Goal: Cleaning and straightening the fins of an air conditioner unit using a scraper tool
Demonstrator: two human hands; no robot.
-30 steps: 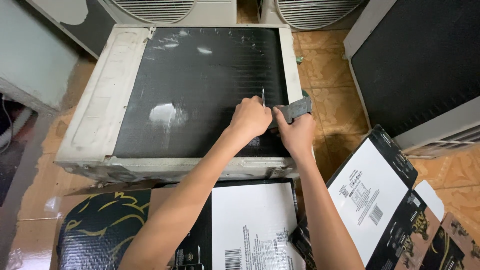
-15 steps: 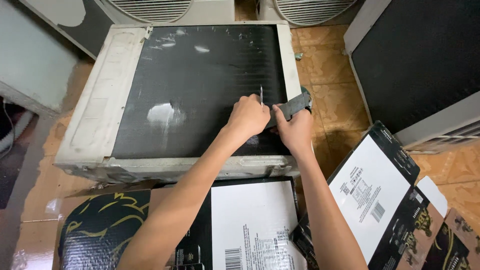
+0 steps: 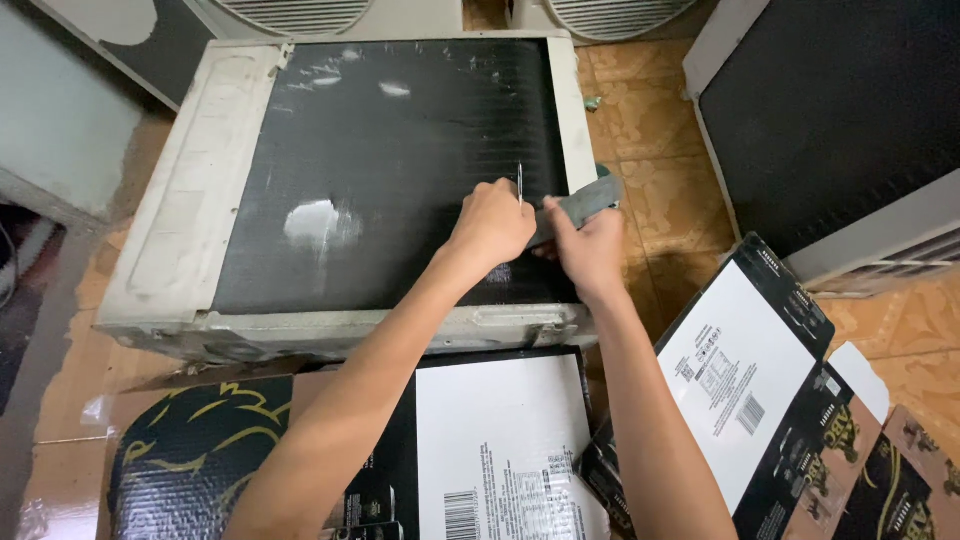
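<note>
Flattened black-and-white cartons (image 3: pixel 500 450) lie along the bottom of the frame. Above them, at centre, the left hand (image 3: pixel 492 225) pinches a thin metal pick (image 3: pixel 519 183) upright against the dark condenser fins (image 3: pixel 400 170), while the right hand (image 3: pixel 590 245) grips a grey fin comb (image 3: pixel 585 200) flat beside it, near the unit's right rim. A second unit (image 3: pixel 830 120) crowds the upper right.

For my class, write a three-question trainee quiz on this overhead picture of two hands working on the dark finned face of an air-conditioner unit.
1. True or false: the left hand holds a thin metal tool upright over the black finned panel.
2. What does the right hand grip? A) a grey tool B) a red cloth C) nothing
3. What lies flat on the floor at the near side of the unit?

Key: 1 true; 2 A; 3 flattened black-and-white cardboard boxes.
</note>
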